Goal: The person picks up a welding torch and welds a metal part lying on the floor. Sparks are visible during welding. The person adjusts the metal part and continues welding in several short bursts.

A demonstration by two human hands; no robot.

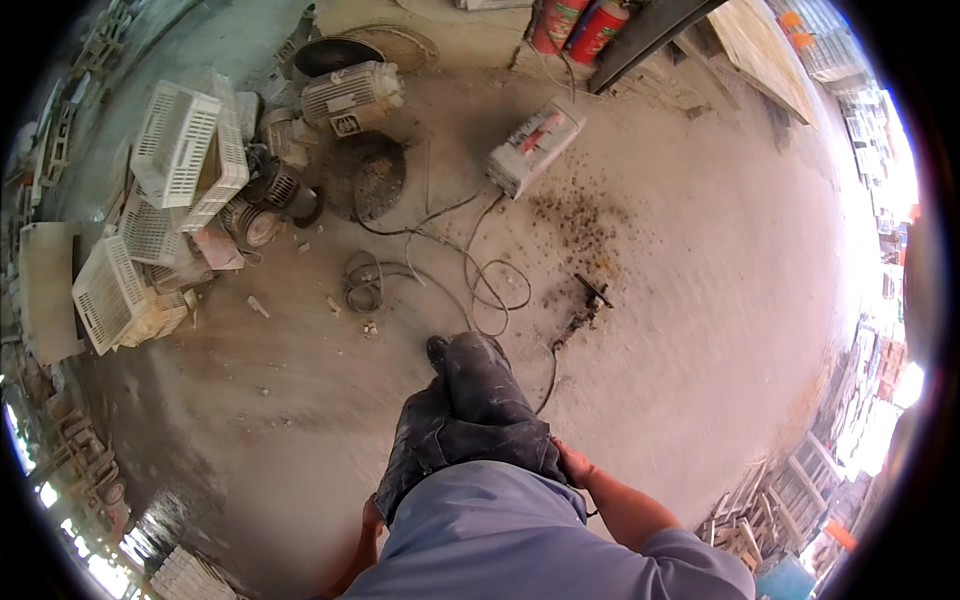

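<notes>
The person is walking over the dusty floor (700, 300) toward the far cables (480, 285). The right hand (572, 465) and left hand (371, 515) are hanging beside the legs; whether their fingers are open or closed, I cannot tell. I judge nothing is gripped yet; next comes reaching the welding holder (585, 305).

We counted two red fire tanks (578, 22) at the top. We saw four white plastic crates (190, 150) piled on the left. We found one big grey motor (350, 97) and one round saw blade (335, 55) behind it. There was one white machine box (533, 146) on the floor. We saw one dark tool (585, 308) lying on the ground, and a tangle of cables (440, 275) too mixed up to count. We saw two hands, the left hand (372, 515) and the right hand (572, 465).
</notes>
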